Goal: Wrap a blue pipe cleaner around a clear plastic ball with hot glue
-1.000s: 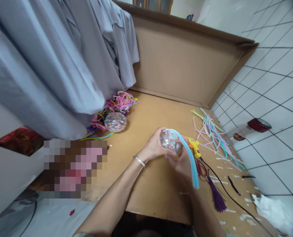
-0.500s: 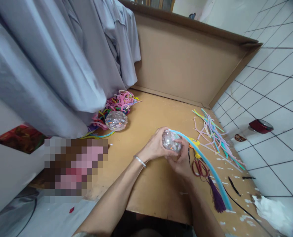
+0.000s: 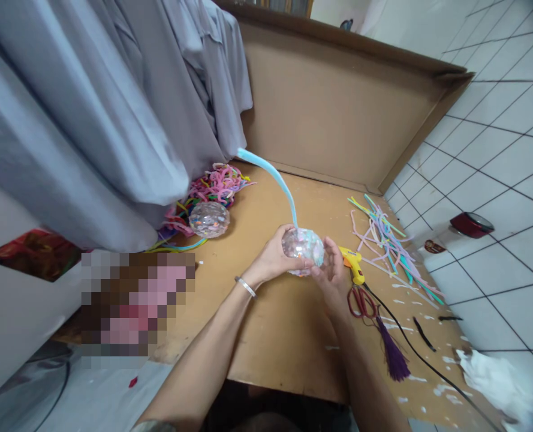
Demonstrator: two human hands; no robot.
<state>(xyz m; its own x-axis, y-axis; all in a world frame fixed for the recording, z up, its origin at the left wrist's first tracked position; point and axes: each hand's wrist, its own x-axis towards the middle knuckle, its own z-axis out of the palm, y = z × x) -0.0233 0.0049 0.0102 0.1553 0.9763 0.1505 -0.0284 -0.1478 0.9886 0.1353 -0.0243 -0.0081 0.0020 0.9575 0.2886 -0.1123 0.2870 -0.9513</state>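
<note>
Between my two hands sits a clear ball [image 3: 303,247] with coloured bits in it, held above the table. My left hand [image 3: 275,257] wraps its left side, thumb across the front. My right hand [image 3: 333,273] touches the ball's right side, with curled fingers partly behind it and the thumb at its lower edge. From the top of the ball a light blue pipe cleaner [image 3: 275,175] rises and bends to the upper left. How it is fixed there is hidden. A second clear ball [image 3: 209,219] rests on the table further left.
Behind the second ball lies a heap of pink and mixed pipe cleaners [image 3: 219,185]. To the right are a yellow glue gun [image 3: 355,267], red-handled scissors [image 3: 361,302] with a purple tassel [image 3: 394,354], loose pipe cleaners [image 3: 390,240] and white tissue [image 3: 486,381]. A cardboard wall [image 3: 320,102] closes the back.
The ball has turned in my hands and shifted slightly left. Its blue pipe cleaner, which hung down to the right over the scissors, now points up and left.
</note>
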